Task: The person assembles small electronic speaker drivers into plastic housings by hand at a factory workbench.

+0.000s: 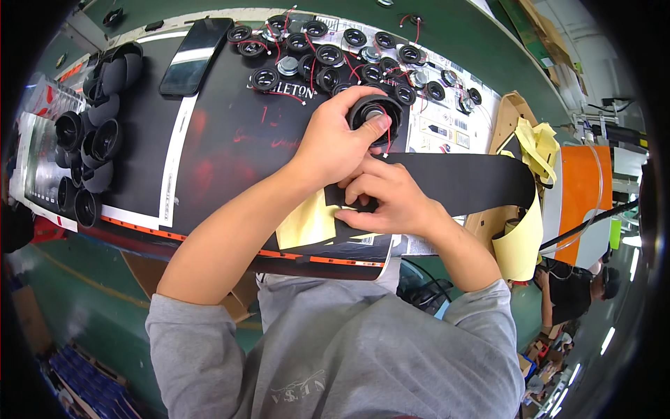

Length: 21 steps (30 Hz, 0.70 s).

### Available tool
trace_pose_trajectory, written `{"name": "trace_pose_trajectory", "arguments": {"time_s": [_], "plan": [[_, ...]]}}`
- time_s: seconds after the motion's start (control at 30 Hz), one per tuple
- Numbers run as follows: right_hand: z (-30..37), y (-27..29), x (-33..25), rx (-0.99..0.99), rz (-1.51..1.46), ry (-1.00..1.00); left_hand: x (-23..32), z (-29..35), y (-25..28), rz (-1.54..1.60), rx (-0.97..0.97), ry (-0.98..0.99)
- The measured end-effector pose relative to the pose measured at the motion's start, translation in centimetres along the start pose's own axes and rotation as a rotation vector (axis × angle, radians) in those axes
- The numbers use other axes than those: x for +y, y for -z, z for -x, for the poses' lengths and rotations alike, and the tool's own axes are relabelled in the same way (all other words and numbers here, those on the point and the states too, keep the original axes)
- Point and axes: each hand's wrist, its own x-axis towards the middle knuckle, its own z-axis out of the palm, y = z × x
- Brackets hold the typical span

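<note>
My left hand [333, 133] is closed around a black round cup-shaped housing [395, 112], its thumb reaching inside. A small speaker with a red wire [375, 116] sits in the cup. Just below, my right hand [391, 199] has its fingers curled and the thumb drawn toward them; what they pinch is hidden. Behind that hand a wide black strip [460, 180] runs right and curls over, showing its yellow backing [520, 244]. A yellow sheet of backing paper [307, 220] lies at the table's near edge, partly under my hands.
Several small speakers [329, 55] with red wires lie at the far side. More black cups [106, 140] are heaped at the left, near a phone [195, 57]. Crumpled yellow paper [537, 146] rests in a cardboard box [513, 112]. Another person [576, 293] is far right.
</note>
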Motion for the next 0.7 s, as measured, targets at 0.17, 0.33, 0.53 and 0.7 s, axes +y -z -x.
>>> {"name": "trace_pose_trajectory", "arguments": {"time_s": [0.17,0.33,0.53,0.7], "plan": [[0.5,1.2,1.0,0.443,-0.194,-0.11,-0.1,0.1,0.0,0.005,-0.029,0.031],[0.1,1.8,1.2,0.578,0.018,-0.174,0.5,0.3,0.3,0.147,-0.074,0.154],[-0.3,1.8,1.5,0.574,0.094,-0.226,-0.4,0.3,0.2,0.06,-0.157,0.096],[-0.6,1.5,2.3,0.664,0.258,-0.213,-1.0,0.2,0.2,0.003,-0.177,0.049]]}}
